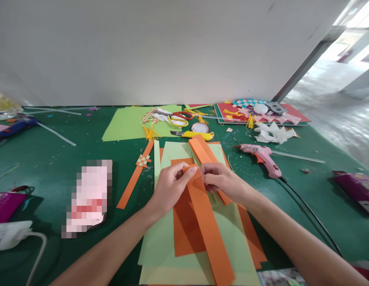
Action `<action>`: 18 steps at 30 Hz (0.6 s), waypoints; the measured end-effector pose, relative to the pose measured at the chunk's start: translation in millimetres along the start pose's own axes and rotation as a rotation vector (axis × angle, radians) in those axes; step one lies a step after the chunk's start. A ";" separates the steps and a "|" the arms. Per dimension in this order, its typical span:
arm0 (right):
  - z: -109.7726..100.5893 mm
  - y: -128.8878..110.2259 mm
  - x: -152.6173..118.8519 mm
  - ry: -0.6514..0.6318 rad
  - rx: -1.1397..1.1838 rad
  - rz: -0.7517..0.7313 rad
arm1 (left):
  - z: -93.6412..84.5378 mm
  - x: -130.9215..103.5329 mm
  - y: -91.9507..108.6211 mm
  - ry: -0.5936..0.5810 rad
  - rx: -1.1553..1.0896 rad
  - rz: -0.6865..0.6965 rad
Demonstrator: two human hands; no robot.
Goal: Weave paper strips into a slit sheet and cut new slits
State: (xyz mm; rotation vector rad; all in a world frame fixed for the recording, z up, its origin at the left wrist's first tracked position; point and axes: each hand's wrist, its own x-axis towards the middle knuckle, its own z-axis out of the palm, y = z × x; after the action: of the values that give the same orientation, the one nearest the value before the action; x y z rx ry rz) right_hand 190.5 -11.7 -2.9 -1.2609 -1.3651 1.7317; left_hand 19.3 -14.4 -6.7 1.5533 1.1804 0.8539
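The left hand (171, 183) pinches the upper end of a long orange paper strip (208, 224) between thumb and forefinger. The right hand (219, 178) is just beside it, fingers curled at the strip's right edge; whether they press on the paper or only rest by it, I cannot tell. The strip slopes down toward the near edge of the view, over an orange sheet (181, 230) and a stack of pale green paper (160, 256) on the green table (56, 159). More orange strips (199, 151) lie on the stack beyond the hands.

The strip should be very light and fairly stiff along its length — it looks like thick paper or thin card — yet it would likely crease under a hard squeeze. Slipping seems a small worry (the surface looks matt). A soft thumb-and-finger hold at the end or along the long edges would suit it best, with the middle left unbent. The pink glue gun (261, 155) lies well apart to the right, and scissors (177, 118) lie beyond the stack.
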 end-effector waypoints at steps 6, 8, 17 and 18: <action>2.3 6.1 1.6 -0.031 -0.032 0.017 | -8.8 7.2 -1.7 0.148 -0.014 0.009; 2.0 5.6 1.3 -0.037 -0.031 0.009 | -10.3 9.5 -2.5 0.186 -0.062 0.009; 1.3 -0.6 0.5 0.096 0.048 -0.020 | -2.0 7.8 -0.9 -0.021 -0.140 -0.076; 2.1 0.3 0.9 0.090 0.042 -0.019 | -2.2 7.4 -1.7 0.003 -0.108 -0.063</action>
State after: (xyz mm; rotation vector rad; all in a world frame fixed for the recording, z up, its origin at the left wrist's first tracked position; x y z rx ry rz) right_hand 188.3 -11.9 -3.5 -1.2830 -1.2783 1.6620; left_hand 19.0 -6.6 -7.9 1.4203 1.1607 0.8649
